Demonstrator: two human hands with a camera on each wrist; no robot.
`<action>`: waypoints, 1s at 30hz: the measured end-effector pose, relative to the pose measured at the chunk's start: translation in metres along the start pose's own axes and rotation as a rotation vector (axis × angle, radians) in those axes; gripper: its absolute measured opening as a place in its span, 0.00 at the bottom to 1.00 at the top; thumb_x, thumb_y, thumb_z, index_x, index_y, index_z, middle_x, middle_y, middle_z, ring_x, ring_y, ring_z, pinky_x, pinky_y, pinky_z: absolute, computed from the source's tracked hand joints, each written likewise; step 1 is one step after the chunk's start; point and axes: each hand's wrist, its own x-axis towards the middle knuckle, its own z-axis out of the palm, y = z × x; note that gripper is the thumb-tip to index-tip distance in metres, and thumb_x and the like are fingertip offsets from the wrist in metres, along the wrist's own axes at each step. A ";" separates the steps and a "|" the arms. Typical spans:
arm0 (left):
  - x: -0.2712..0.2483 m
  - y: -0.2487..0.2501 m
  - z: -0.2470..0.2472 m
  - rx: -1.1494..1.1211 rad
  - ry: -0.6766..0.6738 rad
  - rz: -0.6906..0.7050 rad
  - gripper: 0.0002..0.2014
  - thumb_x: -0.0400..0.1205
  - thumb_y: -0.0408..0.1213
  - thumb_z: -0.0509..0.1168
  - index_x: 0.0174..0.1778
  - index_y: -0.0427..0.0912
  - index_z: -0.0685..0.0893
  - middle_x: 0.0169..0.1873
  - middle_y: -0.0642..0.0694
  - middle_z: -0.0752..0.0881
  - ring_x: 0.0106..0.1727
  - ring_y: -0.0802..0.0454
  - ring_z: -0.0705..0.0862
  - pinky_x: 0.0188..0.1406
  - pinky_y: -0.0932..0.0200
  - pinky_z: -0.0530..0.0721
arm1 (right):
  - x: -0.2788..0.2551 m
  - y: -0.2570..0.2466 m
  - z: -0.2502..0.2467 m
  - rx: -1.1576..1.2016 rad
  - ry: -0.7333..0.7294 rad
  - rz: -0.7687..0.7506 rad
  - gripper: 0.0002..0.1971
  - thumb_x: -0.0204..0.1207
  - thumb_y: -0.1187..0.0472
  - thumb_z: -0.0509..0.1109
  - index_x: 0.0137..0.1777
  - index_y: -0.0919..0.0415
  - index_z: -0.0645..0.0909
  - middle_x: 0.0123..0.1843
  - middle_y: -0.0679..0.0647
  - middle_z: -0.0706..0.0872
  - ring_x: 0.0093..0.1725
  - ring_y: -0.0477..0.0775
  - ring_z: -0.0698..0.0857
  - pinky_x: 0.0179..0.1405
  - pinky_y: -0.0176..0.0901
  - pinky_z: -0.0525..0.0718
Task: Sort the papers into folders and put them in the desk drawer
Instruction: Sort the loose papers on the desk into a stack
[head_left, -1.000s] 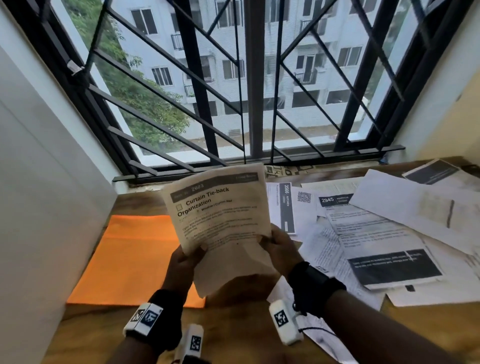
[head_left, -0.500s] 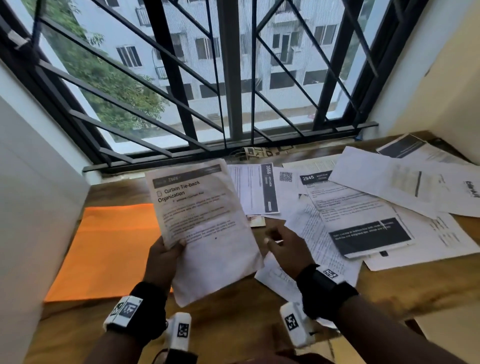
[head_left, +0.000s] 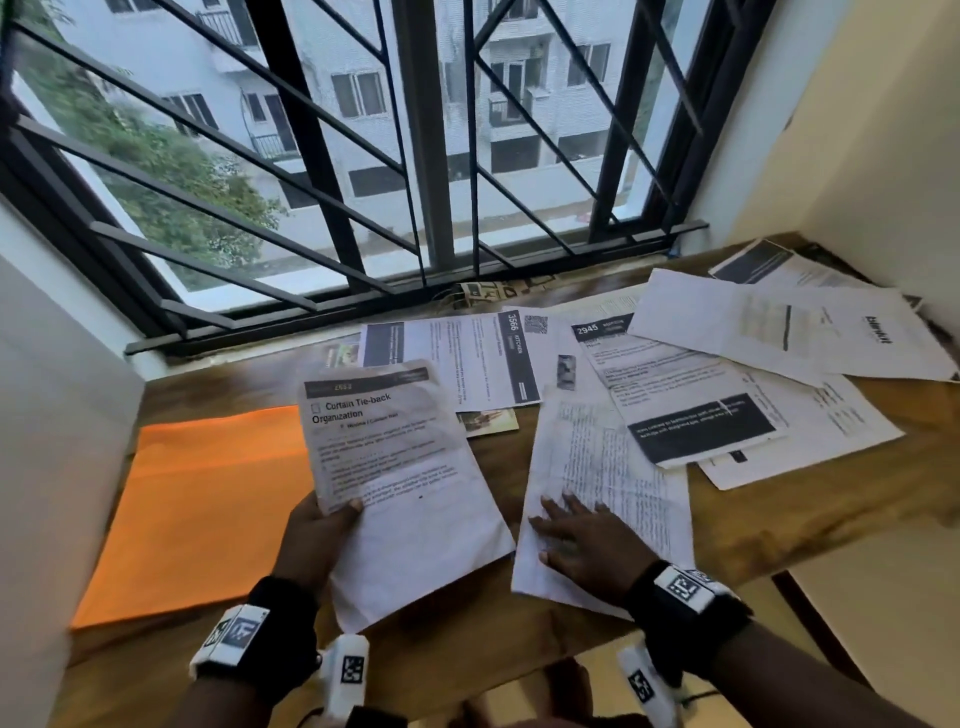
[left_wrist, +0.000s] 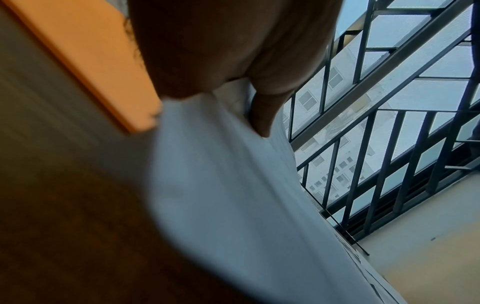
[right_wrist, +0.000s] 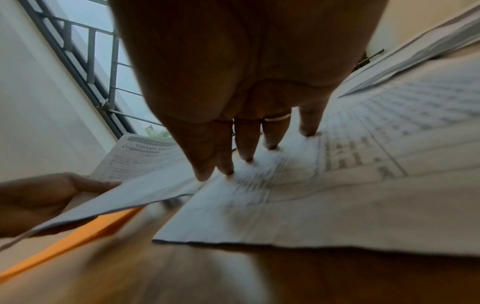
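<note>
My left hand (head_left: 324, 525) pinches the left edge of a white sheet headed "Curtain Tie-back Organization" (head_left: 400, 483), holding it above the wooden desk (head_left: 519, 654); the wrist view shows the thumb on the sheet (left_wrist: 233, 185). My right hand (head_left: 576, 540) lies flat with straight fingers (right_wrist: 246, 144) on a densely printed sheet (head_left: 613, 467) on the desk, the same printed sheet (right_wrist: 363, 164) filling the right wrist view. An orange folder (head_left: 202, 509) lies shut on the desk's left side, partly under the held sheet. Several more papers (head_left: 691, 395) are spread over the right half.
A barred window (head_left: 415, 156) runs along the desk's far edge. A white wall (head_left: 52, 441) stands close on the left, a cream wall (head_left: 883, 156) on the right. The desk's front edge (head_left: 701, 587) drops off near my right wrist. No drawer shows.
My right hand let go of the Curtain Tie-back sheet and came down flat on the printed sheet on the desk. The left hand lowered its sheet, holding it alone.
</note>
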 end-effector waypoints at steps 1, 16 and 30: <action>0.001 0.000 -0.004 0.003 0.000 0.000 0.11 0.82 0.25 0.67 0.59 0.39 0.87 0.53 0.43 0.92 0.57 0.38 0.89 0.53 0.47 0.85 | -0.006 0.001 0.001 -0.002 0.017 -0.028 0.27 0.85 0.46 0.58 0.83 0.45 0.62 0.87 0.47 0.56 0.87 0.52 0.52 0.83 0.55 0.52; -0.014 -0.012 -0.009 0.010 -0.077 0.037 0.12 0.82 0.25 0.67 0.60 0.34 0.86 0.51 0.43 0.93 0.51 0.43 0.91 0.44 0.53 0.87 | -0.024 0.060 -0.010 0.194 0.488 0.739 0.41 0.63 0.31 0.75 0.67 0.60 0.74 0.65 0.63 0.79 0.64 0.67 0.80 0.58 0.56 0.81; -0.002 -0.025 -0.027 0.003 -0.114 0.035 0.21 0.71 0.38 0.73 0.60 0.36 0.87 0.54 0.40 0.92 0.58 0.36 0.88 0.59 0.39 0.84 | -0.013 0.072 -0.015 0.598 0.442 0.766 0.31 0.62 0.56 0.85 0.61 0.65 0.76 0.60 0.63 0.87 0.57 0.65 0.86 0.56 0.52 0.83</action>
